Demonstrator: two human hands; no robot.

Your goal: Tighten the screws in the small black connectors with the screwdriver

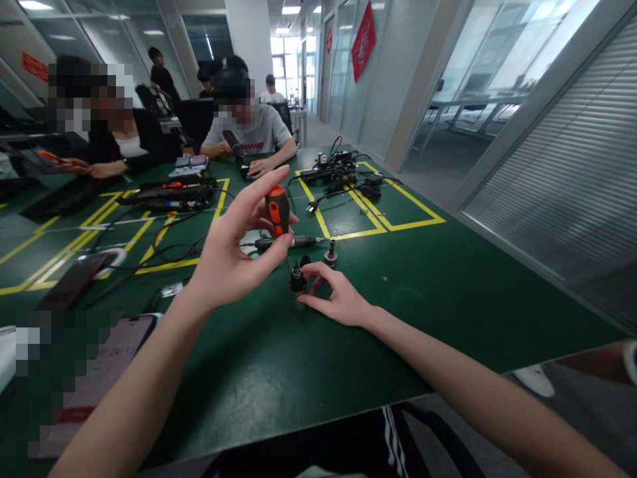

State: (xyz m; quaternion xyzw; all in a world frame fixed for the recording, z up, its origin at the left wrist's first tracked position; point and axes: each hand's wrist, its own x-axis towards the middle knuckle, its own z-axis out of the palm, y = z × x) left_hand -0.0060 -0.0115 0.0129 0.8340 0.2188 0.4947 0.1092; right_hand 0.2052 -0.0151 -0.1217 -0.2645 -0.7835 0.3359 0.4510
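- So, your left fingers (pixel 255 196) are clamped on the orange-black screwdriver (pixel 277 210).
- Between your right fingers (pixel 322 270), the black part (pixel 297 283) stands on the worktop (pixel 398 292).
- Looks underway; can't tell what's fastened or left.

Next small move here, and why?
I'd probably check the tip's seating before turning: the left hand holds the orange-and-black screwdriver by its handle, shaft pointing down toward the small black part, which the right hand pinches between thumb and finger. Whether the tip touches the part is too small to tell.
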